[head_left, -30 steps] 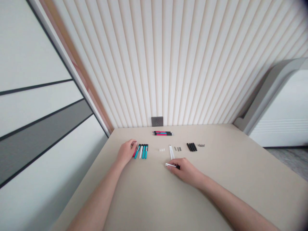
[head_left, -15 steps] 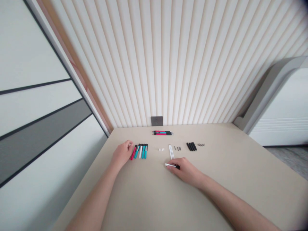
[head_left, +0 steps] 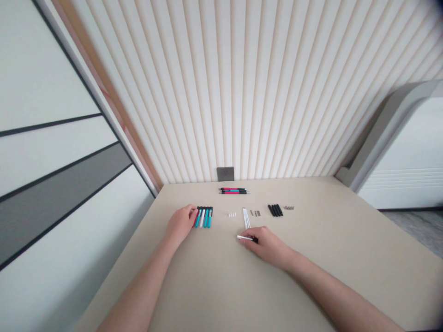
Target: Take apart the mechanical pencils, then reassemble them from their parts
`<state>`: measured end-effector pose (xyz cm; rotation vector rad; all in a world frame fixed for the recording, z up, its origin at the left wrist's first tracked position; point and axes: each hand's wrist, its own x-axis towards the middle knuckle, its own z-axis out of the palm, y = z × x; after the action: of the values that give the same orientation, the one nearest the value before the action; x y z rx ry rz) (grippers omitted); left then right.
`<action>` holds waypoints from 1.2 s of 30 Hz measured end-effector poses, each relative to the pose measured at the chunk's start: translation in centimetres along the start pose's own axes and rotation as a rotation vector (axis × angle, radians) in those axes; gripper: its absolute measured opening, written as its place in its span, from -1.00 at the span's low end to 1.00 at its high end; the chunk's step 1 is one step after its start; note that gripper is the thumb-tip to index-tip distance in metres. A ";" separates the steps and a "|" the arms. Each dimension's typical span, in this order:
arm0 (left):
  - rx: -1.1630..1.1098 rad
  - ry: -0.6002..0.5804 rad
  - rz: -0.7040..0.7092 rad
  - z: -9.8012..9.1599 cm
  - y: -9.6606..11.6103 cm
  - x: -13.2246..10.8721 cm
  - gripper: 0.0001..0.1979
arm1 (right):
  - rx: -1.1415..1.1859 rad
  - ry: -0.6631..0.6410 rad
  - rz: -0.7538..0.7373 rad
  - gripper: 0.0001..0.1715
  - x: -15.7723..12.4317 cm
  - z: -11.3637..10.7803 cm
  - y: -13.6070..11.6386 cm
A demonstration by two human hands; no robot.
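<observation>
At the left end of a row of pen barrels, my left hand has its bent fingers on the red pen barrel and partly covers it. Teal and white barrels with black upper ends lie beside it. My right hand pinches a white pen refill with a black part at its right end, held nearly level just above or on the table. More white refills lie right behind that hand.
White small pieces, dark springs, black grips and metal tips lie in groups across the table. Behind them are several whole pens. A socket sits on the ribbed wall.
My left hand has moved right onto the red barrel, which now lies closer to the others in the row. The right hand stays in place with the refill.
</observation>
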<state>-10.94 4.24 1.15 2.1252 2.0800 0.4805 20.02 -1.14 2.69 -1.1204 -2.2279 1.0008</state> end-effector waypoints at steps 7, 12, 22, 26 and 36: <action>0.005 0.011 0.007 0.0 0.4 -0.1 -0.73 | -0.023 -0.009 -0.002 -0.65 0.0 0.0 0.2; 0.000 0.037 0.011 0.2 0.6 -0.1 -0.74 | -0.026 0.011 -0.012 -0.64 0.0 0.1 0.2; -0.280 0.154 0.290 -0.5 5.2 -1.9 -0.78 | 0.047 0.169 -0.018 -0.51 0.4 0.1 -0.2; -0.454 0.040 0.492 0.4 9.0 -4.2 -0.83 | 0.091 0.165 -0.026 -0.51 0.7 0.7 0.0; -0.575 -0.065 0.536 0.9 10.6 -5.0 -0.81 | 0.106 0.093 -0.050 -0.55 0.7 1.0 -0.1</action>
<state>-0.59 -0.99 2.89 2.2386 1.1121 0.9174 18.91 -1.01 2.13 -1.0382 -2.0938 1.0128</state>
